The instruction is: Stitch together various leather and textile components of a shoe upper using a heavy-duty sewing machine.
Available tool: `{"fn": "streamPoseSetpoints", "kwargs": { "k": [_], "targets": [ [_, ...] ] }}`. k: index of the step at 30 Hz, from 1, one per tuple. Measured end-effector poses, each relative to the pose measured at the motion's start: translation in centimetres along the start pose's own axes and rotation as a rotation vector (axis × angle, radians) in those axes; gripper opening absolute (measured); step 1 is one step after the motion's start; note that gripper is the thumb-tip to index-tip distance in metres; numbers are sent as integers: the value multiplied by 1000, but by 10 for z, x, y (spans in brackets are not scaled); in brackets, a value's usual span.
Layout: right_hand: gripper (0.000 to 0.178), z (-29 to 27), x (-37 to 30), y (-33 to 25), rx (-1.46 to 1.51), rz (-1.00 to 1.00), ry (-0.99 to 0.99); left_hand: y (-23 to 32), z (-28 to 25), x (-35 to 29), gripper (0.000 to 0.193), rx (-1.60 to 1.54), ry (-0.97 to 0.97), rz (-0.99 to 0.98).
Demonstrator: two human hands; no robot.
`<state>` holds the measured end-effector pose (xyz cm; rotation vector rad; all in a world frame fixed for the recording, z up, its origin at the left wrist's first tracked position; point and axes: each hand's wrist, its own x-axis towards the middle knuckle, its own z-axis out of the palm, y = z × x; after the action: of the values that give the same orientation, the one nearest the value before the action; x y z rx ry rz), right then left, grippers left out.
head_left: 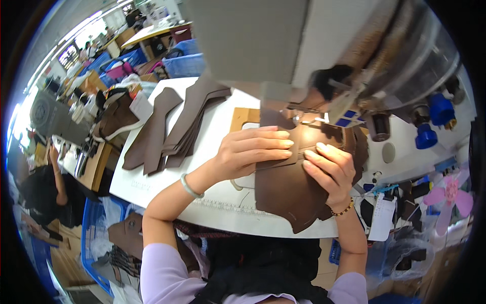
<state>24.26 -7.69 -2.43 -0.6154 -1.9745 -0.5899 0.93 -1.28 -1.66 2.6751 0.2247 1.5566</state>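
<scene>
Head view: both bare hands work at a sewing machine (248, 43) whose grey body fills the upper middle. Brown leather-like panels (288, 195) lie on the white worktop (223, 210), under the lit needle area, their lower part spreading toward the person's body. The left hand (255, 149) lies flat on top of them, fingers extended side by side and pointing right, not closed around anything. The right hand (331, 171) rests on the same panels from the right, fingers slightly bent, fingertips near the bright spot; its thumb is hidden, so I cannot tell whether it also pinches the edge. A pale bangle (191, 187) circles the left wrist, a beaded bracelet (343, 207) the right.

To the left on the worktop, a stack of long brown cut pieces (190, 129) lies just beside some separate brown pieces (154, 129). A tan block (244, 118) sits just beyond the left hand, and a ruler scale (228, 205) runs along the near side. Past the worktop's left edge stands a brown shoe (119, 115) with a white sole; below, a blue crate (88, 238) holds more brown pieces. Another person in dark clothing (45, 195) is at the far left. At the right are a pink fan (449, 195) and a white card (382, 218).
</scene>
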Motion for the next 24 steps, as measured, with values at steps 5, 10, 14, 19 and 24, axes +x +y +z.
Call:
{"fn": "streamPoseSetpoints", "kwargs": {
  "k": [5,10,14,19,24],
  "targets": [
    [22,1,2,-3,18,14,-12,-4,0,-3,22,-45,26,66],
    [23,0,1,-3,7,29,-17,-4,1,-1,16,-6,29,94],
    [23,0,-1,-1,0,43,-7,-3,0,0,18,36,-7,126],
    [24,0,-2,0,-1,25,-11,4,-1,2,23,144,-47,168],
    [24,0,-4,0,19,33,-32,6,-4,5,19,272,-84,268]
  ]
}}
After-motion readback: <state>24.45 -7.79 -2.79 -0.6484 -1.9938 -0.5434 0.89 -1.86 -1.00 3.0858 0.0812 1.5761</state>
